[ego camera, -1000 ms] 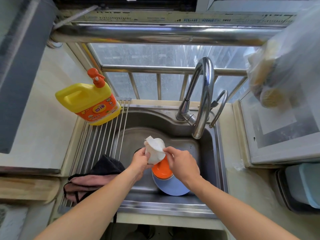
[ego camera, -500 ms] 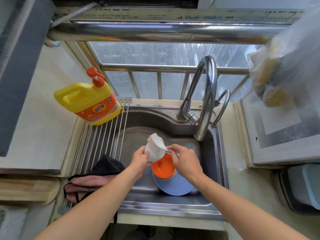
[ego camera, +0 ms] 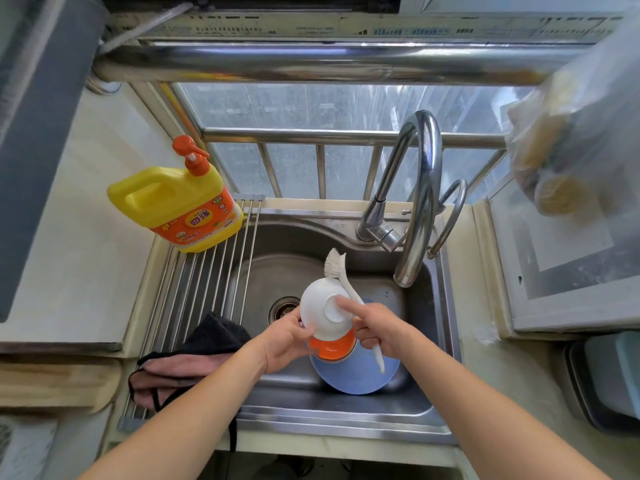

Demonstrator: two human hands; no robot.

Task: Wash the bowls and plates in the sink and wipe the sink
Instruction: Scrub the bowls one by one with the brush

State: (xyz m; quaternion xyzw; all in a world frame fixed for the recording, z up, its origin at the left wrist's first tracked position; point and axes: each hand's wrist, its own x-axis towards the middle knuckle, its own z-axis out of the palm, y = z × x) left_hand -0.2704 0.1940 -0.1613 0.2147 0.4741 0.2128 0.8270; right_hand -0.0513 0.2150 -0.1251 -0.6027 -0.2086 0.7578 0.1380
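Over the steel sink [ego camera: 436,341] my left hand [ego camera: 284,339] grips a small white bowl [ego camera: 318,310] by its rim, with the bowl's base turned toward me. My right hand [ego camera: 379,329] holds the handle of a white dish brush [ego camera: 337,268], and its forefinger rests on the bowl's base. The brush head sticks up behind the bowl. Below the bowl an orange bowl [ego camera: 332,349] sits on a blue plate [ego camera: 356,375] in the basin.
A curved faucet [ego camera: 420,188] arches over the sink's right side. The drain [ego camera: 282,306] lies left of the bowls. A yellow detergent bottle [ego camera: 176,206] stands at the back left by a roll-up rack [ego camera: 204,289] that carries dark and pink cloths [ego camera: 194,358].
The white bowl has been turned so its base faces me. The brush head, earlier against the bowl, now sticks out behind it. Both hands stayed over the orange bowl.
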